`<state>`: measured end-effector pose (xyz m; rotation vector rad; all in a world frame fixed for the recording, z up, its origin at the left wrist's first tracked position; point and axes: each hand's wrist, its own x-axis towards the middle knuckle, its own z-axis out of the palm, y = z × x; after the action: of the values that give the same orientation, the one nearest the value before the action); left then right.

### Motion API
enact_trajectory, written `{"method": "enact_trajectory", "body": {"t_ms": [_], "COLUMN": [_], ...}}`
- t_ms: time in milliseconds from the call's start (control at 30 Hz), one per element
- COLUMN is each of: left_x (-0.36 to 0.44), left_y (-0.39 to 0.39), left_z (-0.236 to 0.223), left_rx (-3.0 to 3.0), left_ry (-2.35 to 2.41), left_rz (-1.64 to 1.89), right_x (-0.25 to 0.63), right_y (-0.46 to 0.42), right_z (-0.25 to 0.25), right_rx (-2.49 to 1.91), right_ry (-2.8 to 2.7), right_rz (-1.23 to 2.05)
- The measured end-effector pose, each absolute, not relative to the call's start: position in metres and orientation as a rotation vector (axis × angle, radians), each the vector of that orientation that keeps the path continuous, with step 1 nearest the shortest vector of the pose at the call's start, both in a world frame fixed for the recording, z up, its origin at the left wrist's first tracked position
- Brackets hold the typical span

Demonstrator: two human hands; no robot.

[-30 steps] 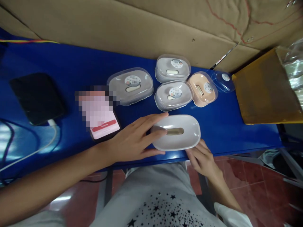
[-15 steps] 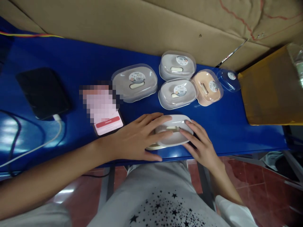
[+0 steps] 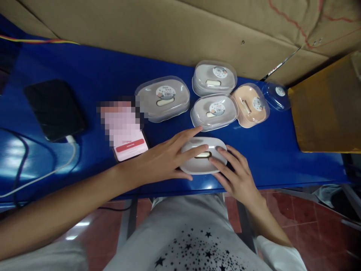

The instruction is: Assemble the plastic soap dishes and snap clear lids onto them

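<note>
A white oval soap dish (image 3: 197,164) with a slot in its middle lies on the blue table's front edge. My left hand (image 3: 166,160) rests on its left half, with the fingers spread over the top. My right hand (image 3: 234,173) holds its right side, with the fingertips beside the slot. Its underside is hidden. Just behind it stand several soap dishes in clear packaging, the nearest a grey one (image 3: 213,111). A peach one (image 3: 250,104) lies to the right. A pink-screened phone (image 3: 131,149) lies close to my left wrist.
A black phone (image 3: 55,109) on a white charging cable (image 3: 56,174) lies at the table's left. A small clear lid (image 3: 276,96) and a yellowish box (image 3: 324,109) stand at the right. Cardboard (image 3: 141,26) lines the back; red floor tiles show below.
The white dish has gone from lying flat under my left hand, to tilted with a lower piece showing, to level and closed-looking. My right hand has moved up onto it.
</note>
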<state>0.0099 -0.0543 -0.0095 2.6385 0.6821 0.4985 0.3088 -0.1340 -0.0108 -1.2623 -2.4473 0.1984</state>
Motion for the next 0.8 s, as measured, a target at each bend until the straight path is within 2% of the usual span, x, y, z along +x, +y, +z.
{"method": "enact_trajectory", "body": {"t_ms": [200,400,600,800], "left_x": [0.007,0.007,0.003,0.000], "left_y": [-0.053,-0.054,-0.052,-0.049], "left_z": [-0.011,-0.003,-0.001,-0.007], "left_rx": [2.677,2.665,2.551,2.356], "left_ry": [0.755,0.748,0.701,0.730], "left_rz": [0.397,0.382,0.507,0.519], "right_x": [0.317,0.417,0.500,0.513], "right_y": [-0.136,-0.056,0.047,0.044], "right_z": [-0.007,0.011,-0.014,-0.025], "right_rx": [-1.234,-1.545,-1.795,-1.710], "right_ry": [-2.496,-1.933,-2.189,-2.142], "right_rz": [0.149,-0.190,-0.199,-0.282]}}
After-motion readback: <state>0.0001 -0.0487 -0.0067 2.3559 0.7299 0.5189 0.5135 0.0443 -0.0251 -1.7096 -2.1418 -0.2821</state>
